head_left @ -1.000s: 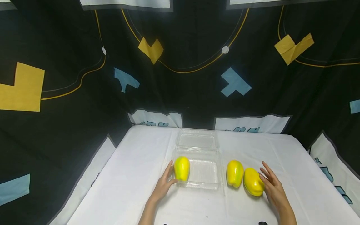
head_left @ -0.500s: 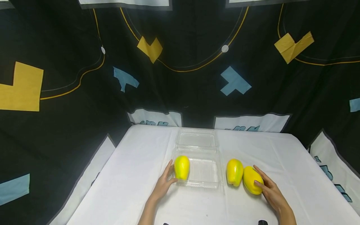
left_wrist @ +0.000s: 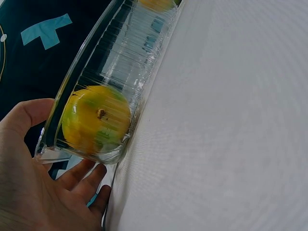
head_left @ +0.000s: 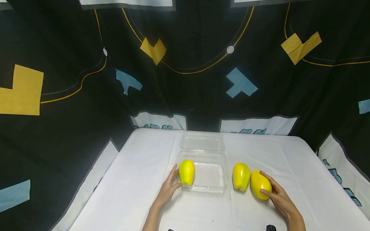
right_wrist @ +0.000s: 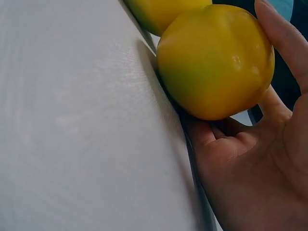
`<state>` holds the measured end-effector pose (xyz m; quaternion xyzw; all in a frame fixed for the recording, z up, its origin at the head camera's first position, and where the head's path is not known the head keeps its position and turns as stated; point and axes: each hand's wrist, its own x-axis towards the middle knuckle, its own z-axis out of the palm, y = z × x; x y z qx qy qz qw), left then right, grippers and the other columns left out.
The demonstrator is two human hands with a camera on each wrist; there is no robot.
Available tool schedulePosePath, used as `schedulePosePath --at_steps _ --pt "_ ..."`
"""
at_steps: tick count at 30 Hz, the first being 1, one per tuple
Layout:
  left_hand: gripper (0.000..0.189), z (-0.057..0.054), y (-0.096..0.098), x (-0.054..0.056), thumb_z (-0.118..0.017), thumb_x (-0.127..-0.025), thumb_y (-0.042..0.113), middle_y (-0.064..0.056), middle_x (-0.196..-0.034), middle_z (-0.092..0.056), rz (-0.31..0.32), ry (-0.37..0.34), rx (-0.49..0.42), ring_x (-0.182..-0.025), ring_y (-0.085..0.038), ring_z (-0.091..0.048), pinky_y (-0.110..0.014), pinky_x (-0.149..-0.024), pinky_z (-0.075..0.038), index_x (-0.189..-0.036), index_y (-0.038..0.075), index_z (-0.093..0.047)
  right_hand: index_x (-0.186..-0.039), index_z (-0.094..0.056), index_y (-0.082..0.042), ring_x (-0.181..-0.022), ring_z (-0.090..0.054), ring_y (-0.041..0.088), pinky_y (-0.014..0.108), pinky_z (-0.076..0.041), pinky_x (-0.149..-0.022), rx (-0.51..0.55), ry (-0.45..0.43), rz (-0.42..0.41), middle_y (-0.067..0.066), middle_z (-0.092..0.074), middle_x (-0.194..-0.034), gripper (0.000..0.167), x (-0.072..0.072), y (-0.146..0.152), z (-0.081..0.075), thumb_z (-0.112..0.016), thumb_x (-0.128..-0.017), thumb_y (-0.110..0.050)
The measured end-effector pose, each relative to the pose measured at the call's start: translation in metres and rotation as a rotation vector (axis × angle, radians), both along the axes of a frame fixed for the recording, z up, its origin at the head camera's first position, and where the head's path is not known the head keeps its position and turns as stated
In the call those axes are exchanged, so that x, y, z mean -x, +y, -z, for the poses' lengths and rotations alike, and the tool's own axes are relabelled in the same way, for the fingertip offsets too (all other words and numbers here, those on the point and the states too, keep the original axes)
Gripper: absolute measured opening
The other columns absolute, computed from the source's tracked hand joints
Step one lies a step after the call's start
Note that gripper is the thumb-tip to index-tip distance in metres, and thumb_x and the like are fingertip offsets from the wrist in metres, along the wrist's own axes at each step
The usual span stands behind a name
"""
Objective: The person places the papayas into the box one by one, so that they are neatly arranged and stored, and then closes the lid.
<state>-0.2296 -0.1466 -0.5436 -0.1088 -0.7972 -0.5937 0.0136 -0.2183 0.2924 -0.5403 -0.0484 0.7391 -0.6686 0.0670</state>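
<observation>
Currently, a person's right hand (head_left: 279, 195) holds the outer mango-like fruit (head_left: 260, 184), clamped between thumb and fingers, on the white-covered worktop (head_left: 216, 211), to the right of a clear plastic clamshell container (head_left: 210, 175). A matching inner fruit (head_left: 241, 177) lies just beside it, nearer the container. A third fruit (head_left: 186, 172) sits inside the container, at the left end of its base; the lid (head_left: 203, 143) lies folded back behind. The left hand (head_left: 168, 189) rests at the container's near left corner, thumb and fingers spread apart.

The outer fruit looks firm, smooth and glossy, so it may slip a little; its weight cannot be told, though it could be a light model. Its rounded middle seems the best place to hold, thumb on the near side and fingertips on the far side. The container's walls look thin and probably flex or dent, so a gentle touch on the rim would suit.

Compared with a second ago, the right hand has closed in from a looser reach at the fruit's right side. The container and the other two fruits show no clear change.
</observation>
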Motion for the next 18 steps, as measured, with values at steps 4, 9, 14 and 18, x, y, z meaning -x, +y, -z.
schedulePosePath --at_steps 4,9,14,18 --pt "0.076 0.001 -0.0006 0.0009 -0.06 -0.086 0.028 -0.013 -0.147 -0.03 0.005 -0.002 -0.006 -0.133 -0.034 -0.028 -0.066 -0.102 -0.014 -0.149 0.026 -0.016 -0.145 -0.029 -0.017 -0.133 -0.017 0.013 0.005 -0.032 -0.089 -0.028 0.019 0.021 -0.005 -0.022 -0.149 0.068 -0.0004 -0.0004 0.0005 -0.063 -0.087 -0.011" --pt "0.075 0.0022 -0.0014 0.0003 -0.059 -0.087 0.027 -0.014 -0.147 -0.029 0.015 0.0 -0.012 -0.134 -0.035 -0.027 -0.066 -0.102 -0.014 -0.149 0.027 -0.016 -0.144 -0.032 -0.015 -0.12 -0.029 0.004 0.006 -0.037 -0.086 -0.032 0.009 0.077 0.0 -0.027 -0.143 0.07 -0.0019 -0.0021 0.0002 -0.067 -0.084 -0.013" --pt "0.075 0.0017 -0.0014 0.0001 -0.06 -0.087 0.028 -0.014 -0.147 -0.029 0.012 0.003 -0.009 -0.134 -0.035 -0.026 -0.066 -0.102 -0.014 -0.148 0.027 -0.016 -0.144 -0.032 -0.017 -0.11 -0.037 0.002 0.008 -0.041 -0.083 -0.041 -0.029 0.131 0.007 -0.028 -0.138 0.071 -0.0023 -0.0022 -0.0032 -0.069 -0.083 -0.015" --pt "0.076 0.0003 -0.0009 0.0 -0.06 -0.087 0.028 -0.014 -0.147 -0.03 0.009 0.004 -0.014 -0.133 -0.035 -0.027 -0.066 -0.102 -0.014 -0.149 0.027 -0.016 -0.144 -0.032 -0.017 -0.106 -0.041 0.0 0.01 -0.043 -0.082 -0.033 -0.036 0.145 0.013 -0.025 -0.139 0.07 -0.0019 -0.0015 -0.0051 -0.068 -0.084 -0.015"
